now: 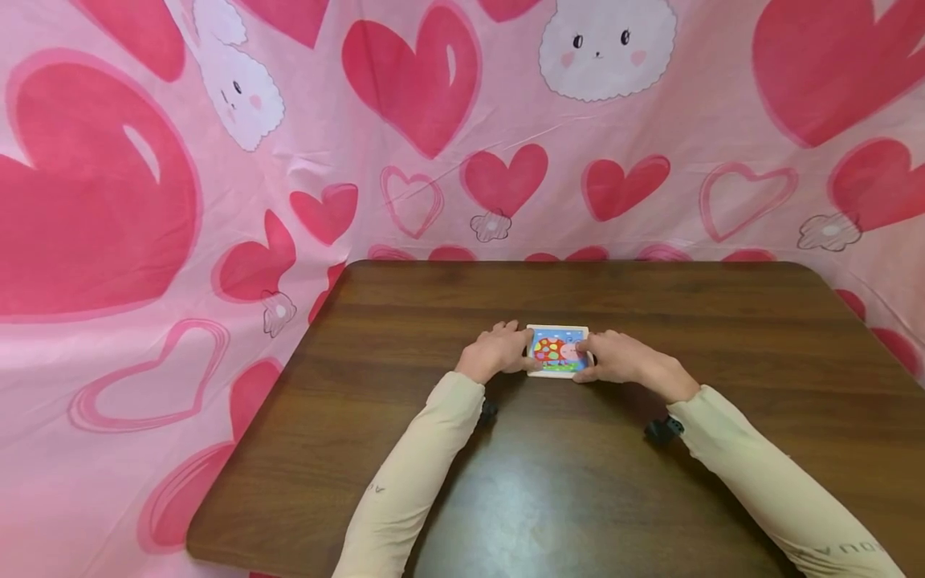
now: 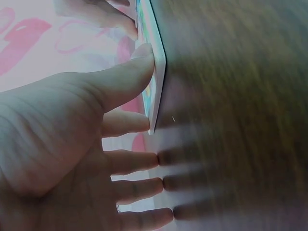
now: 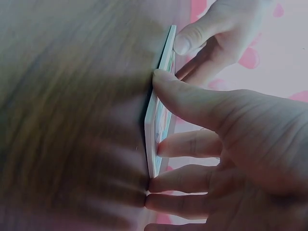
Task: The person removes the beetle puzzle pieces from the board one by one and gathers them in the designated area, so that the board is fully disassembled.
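A small white-rimmed picture board with a spotted ladybug on blue and green lies on the table between both hands. At its left end my left hand holds it, thumb on the near rim and index finger at the corner. The other left fingers stretch beyond the board, tips down at the wood. From the right, my right hand holds the opposite end. Its thumb presses the near rim, while the index finger reaches onto the picture. The remaining right fingertips rest by the board's end.
The brown wooden table has rounded corners. Behind it and along its left side hangs a pink cloth printed with hearts and white animal faces. Dark wrist cameras sit under the cream sleeves.
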{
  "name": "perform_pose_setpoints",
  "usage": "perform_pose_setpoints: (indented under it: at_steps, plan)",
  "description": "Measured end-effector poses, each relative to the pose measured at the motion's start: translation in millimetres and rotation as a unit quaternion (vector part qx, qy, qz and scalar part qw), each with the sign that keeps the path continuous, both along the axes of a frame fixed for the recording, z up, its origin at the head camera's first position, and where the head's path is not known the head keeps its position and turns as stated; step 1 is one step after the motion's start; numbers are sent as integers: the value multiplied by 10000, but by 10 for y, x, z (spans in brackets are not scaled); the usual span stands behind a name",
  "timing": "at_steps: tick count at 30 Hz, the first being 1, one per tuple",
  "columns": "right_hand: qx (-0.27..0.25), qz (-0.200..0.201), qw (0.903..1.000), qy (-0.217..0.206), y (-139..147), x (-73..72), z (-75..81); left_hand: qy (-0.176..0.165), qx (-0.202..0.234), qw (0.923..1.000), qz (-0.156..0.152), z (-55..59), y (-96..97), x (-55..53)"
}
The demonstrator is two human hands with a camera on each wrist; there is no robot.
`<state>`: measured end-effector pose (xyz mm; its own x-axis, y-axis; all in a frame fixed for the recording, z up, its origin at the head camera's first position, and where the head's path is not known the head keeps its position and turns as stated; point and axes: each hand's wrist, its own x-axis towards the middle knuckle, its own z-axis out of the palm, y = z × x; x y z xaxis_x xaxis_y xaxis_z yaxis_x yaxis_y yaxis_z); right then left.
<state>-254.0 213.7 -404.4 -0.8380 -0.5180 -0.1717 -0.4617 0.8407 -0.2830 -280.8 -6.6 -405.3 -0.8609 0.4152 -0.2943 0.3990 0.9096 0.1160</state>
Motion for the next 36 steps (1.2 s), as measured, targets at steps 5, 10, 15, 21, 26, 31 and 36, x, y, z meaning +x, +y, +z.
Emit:
perform_pose_setpoints:
  at_steps: [5, 10, 15, 21, 26, 31, 36]
  plan:
    - [114, -22, 9999, 0, -34, 17, 17, -80, 99, 9999, 49, 8, -20, 13]
    - [292, -88, 9995, -40, -54, 31, 15, -84, 120, 9999, -33, 1, -31, 20]
    - [484, -81, 9988, 61, -76, 15, 57, -89, 124, 9999, 4, 13, -29, 7]
    - [472, -235, 9986, -8, -105, -22, 123, -67, 116, 9999, 2, 5, -26, -1]
    - [497, -394, 9979, 124, -128, -73, 128, -26, 140, 9999, 20, 0, -34, 0]
    - [333, -530, 9979, 169, -135, -129, 121, -49, 187, 9998, 28, -5, -34, 5]
    - [-155, -320, 9994, -57, -140, -169, 96, -62, 197, 9998, 43, -30, -17, 34]
